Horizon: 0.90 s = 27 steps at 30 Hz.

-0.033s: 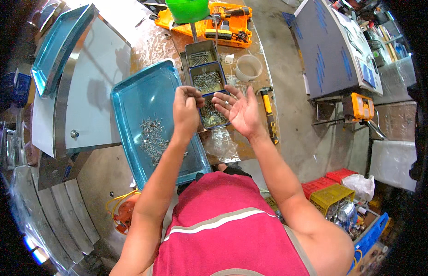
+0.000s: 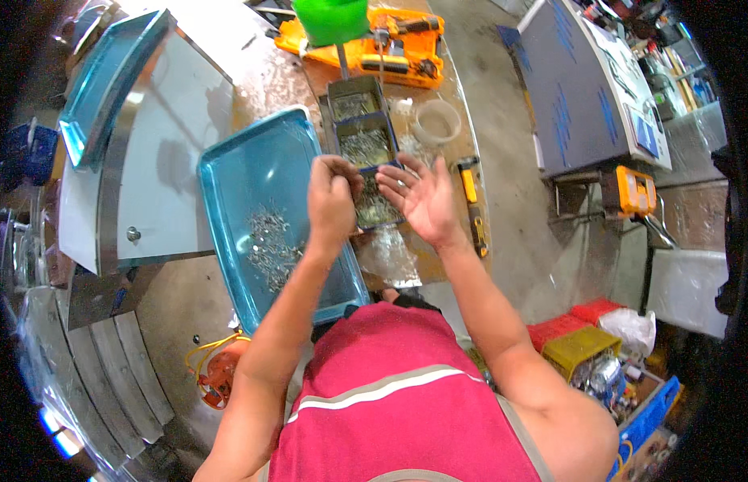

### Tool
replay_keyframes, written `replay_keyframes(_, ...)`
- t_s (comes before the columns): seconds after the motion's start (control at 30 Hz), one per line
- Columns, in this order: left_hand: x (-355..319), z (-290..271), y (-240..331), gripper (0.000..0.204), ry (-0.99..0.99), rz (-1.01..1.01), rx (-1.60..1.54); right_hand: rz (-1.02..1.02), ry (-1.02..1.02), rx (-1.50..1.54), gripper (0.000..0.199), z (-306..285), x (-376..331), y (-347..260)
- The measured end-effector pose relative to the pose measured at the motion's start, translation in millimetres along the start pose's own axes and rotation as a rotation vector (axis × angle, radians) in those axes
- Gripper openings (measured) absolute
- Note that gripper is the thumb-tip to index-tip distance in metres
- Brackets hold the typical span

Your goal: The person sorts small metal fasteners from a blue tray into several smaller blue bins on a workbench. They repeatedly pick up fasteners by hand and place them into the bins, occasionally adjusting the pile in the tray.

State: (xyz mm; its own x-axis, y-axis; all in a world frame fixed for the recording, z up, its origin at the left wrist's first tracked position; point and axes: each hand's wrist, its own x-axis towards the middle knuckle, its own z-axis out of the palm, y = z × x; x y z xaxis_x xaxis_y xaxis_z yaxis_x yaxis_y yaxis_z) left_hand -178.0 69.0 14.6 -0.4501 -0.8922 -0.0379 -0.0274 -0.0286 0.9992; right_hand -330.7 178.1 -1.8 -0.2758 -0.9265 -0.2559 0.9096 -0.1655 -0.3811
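My left hand [image 2: 335, 193] is closed, with its fingers curled inward above the right edge of a blue tray [image 2: 221, 173]. Whatever it may hold is hidden. A spread of small metal fasteners [image 2: 271, 245] lies in the tray, partly covered by my left forearm. Palm up, my right hand [image 2: 426, 197] is open with its fingers stretched toward the left hand; nothing shows in it. Beneath and between the hands stands a row of dark bins: a near bin [image 2: 377, 210], a middle bin [image 2: 366, 146] and a far bin [image 2: 355, 103], each with small metal pieces.
Right of the bins are a round translucent tub [image 2: 436, 122] and a hammer [image 2: 472, 205] with a yellow and black handle. A clear plastic bag [image 2: 392, 255] lies at the near table edge. Beyond stand an orange tool case [image 2: 422, 68] and a green bowl [image 2: 332, 20].
The picture has shifted slightly and is more blurred. Both hands keep nearly the same pose, left closed and right open.
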Motion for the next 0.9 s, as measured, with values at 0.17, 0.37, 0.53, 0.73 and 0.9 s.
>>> replay_keyframes(0.17,-5.9,23.8,13.4,0.031,-0.072,0.312,0.441,-0.328,0.105,-0.563,0.065,9.8,12.8,15.2)
replay_keyframes(0.37,-41.3,-5.3,16.4,0.04,-0.076,0.386,0.641,-0.563,-0.012,-1.471,0.05,16.3,-2.4,15.7)
replay_keyframes(0.53,-95.0,-93.3,-30.0,0.032,-0.001,0.021,0.758,-0.635,0.005,-1.422,0.021,16.8,-21.1,41.7)
replay_keyframes(0.73,-152.0,-150.4,-129.3,0.035,-0.22,-0.144,1.166,-0.27,-0.398,-1.55,0.025,-4.9,-33.6,116.6)
replay_keyframes(0.9,-154.0,-166.1,-186.3,0.033,-0.217,-0.156,1.154,-0.001,-0.508,-1.964,0.034,-43.7,-28.4,183.2)
